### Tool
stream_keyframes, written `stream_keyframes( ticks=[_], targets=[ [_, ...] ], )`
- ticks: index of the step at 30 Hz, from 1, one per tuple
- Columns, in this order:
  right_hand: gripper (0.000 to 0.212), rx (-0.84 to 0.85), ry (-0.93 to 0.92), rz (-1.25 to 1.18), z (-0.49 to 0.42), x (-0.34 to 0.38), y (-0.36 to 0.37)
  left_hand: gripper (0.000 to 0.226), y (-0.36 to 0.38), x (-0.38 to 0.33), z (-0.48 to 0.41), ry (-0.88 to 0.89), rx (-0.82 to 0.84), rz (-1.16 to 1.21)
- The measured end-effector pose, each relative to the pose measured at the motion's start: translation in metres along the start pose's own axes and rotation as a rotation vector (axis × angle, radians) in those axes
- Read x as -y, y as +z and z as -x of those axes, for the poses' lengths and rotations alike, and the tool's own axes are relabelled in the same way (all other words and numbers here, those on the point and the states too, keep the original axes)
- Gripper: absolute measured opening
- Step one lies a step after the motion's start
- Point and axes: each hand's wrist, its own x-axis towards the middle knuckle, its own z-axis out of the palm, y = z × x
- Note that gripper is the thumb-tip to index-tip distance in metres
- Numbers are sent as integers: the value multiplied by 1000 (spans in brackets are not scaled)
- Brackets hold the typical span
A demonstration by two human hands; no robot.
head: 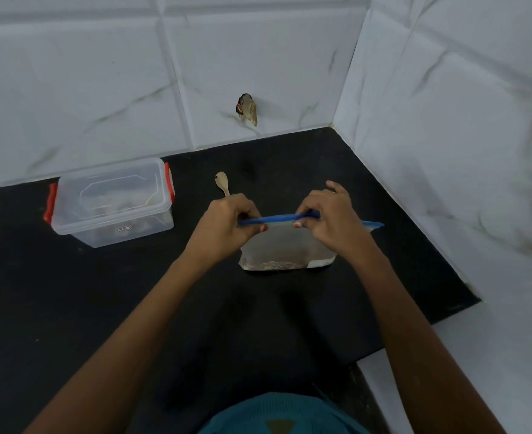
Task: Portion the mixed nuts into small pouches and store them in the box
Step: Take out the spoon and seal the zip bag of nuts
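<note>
A clear zip pouch (285, 250) with a blue seal strip stands upright on the black counter (70, 292), with brownish nuts visible low inside it. My left hand (227, 225) pinches the blue strip at its left part. My right hand (330, 219) pinches the strip further right, thumb and fingers on either side. A clear plastic box (111, 203) with red side clips and its lid on sits to the left; blurry contents show through its walls. A small wooden spoon (222, 182) lies just behind my left hand, which hides its handle.
White marble-patterned tile walls close off the back and right sides and meet in a corner. A damaged hole (247, 112) marks the back wall. The counter's right edge steps in near my right forearm.
</note>
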Motion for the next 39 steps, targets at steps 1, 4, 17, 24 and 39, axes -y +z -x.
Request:
stream_keyframes(
  ticks=[1,4,17,24,39],
  targets=[
    [19,21,4,-12,0,0,-1,7,1,0,1,-4,-24,26],
    [39,107,30,25,1,1,-5,12,3,0,-1,-24,-52,83],
    [21,70,-32,-84,-7,21,8,34,-1,11,-1,-19,-72,176],
    [19,108,18,-189,-10,22,5,15,1,14,3,-178,-180,176],
    [17,70,-83,-111,-18,35,16,19,3,16,9,-77,-214,297]
  ],
)
